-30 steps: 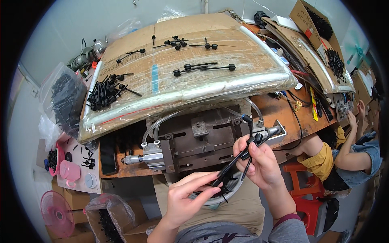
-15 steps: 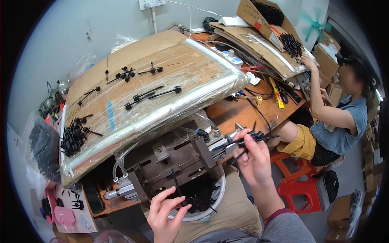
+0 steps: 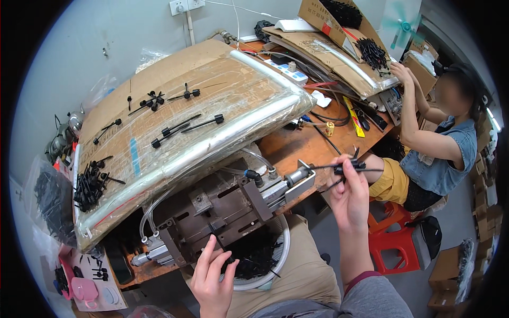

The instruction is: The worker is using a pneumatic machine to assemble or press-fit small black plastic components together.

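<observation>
Wooden bench [image 3: 283, 147] lies beyond the right hand [image 3: 350, 202], which closely pinches black stemmed parts [image 3: 359, 165]; the left hand [image 3: 212, 276], fingers loosely curved, its hold unclear, is beside a brown metal fixture [image 3: 233, 204], near a white-rimmed basket [image 3: 286, 238].

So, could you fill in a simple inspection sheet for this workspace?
Surface: brown wooden table, with a film-wrapped cardboard panel raised over part of it.
Job's things: black stemmed parts, some held, others on the panel and in a pale-rimmed basket; brown metal fixture above the basket.
Clutter: crumpled white tissue, yellow strip-shaped item.
Hands: left hand near the fixture, grip unclear; right hand pinching several parts.
Cables: black cable across the table; clear tubes at the fixture.
Surroundings: seated person, red stool, teal fan.
</observation>
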Demonstrator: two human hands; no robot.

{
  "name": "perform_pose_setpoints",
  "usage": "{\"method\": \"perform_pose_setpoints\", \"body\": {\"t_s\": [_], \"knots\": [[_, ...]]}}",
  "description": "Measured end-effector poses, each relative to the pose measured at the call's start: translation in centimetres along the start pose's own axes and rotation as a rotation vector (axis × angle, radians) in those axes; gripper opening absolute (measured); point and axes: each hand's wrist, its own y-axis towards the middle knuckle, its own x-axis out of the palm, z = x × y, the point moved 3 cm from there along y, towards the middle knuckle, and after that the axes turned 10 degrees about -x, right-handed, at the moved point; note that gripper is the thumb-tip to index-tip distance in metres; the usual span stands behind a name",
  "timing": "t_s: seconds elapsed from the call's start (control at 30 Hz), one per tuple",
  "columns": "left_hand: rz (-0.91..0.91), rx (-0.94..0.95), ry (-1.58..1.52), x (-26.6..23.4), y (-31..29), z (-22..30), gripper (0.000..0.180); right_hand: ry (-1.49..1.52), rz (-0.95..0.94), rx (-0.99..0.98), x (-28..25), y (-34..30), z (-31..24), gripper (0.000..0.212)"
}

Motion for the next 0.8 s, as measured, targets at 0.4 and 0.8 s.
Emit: {"method": "perform_pose_setpoints", "body": {"t_s": [0.4, 0.8], "knots": [[0.037, 0.117, 0.147, 0.1, 0.5, 0.4, 0.025, 0.002, -0.144, -0.072, 1.8, 2.3, -2.3, 0.019], [-0.019, 0.162, 0.322, 0.7, 1.3, -0.8, 0.024, -0.106, -0.296, 0.222, 5.1, -4.6, 2.9, 0.013]]}}
